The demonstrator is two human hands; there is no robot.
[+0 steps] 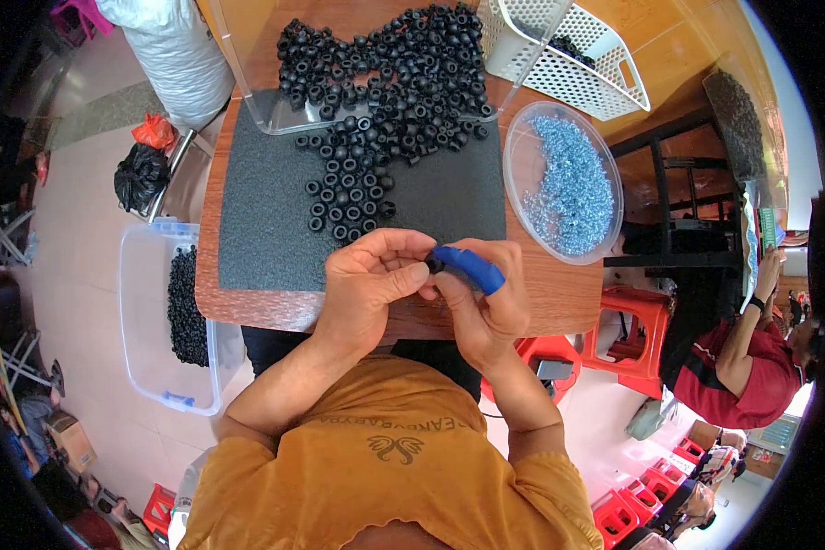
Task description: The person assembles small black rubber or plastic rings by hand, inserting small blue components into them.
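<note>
Just off the table's near edge, my left hand (368,278) and my right hand (491,307) meet, fingertips closed together. Between them they pinch a small black ring-shaped part (434,265), mostly hidden by the fingers. A blue covering (473,267) lies along the index finger of my right hand. Beyond my hands, loose black ring-shaped parts (350,188) spread over a dark grey mat (270,202). They run back into a big heap (385,69) in a clear, open-fronted bin (264,110).
A round clear tray (515,174) of tiny light-blue pieces (573,188) stands at the table's right. Behind it is a white perforated basket (605,87). A clear tub (147,321) with black parts sits at the left, red stools (637,325) at the right. Another person (738,371) works farther right.
</note>
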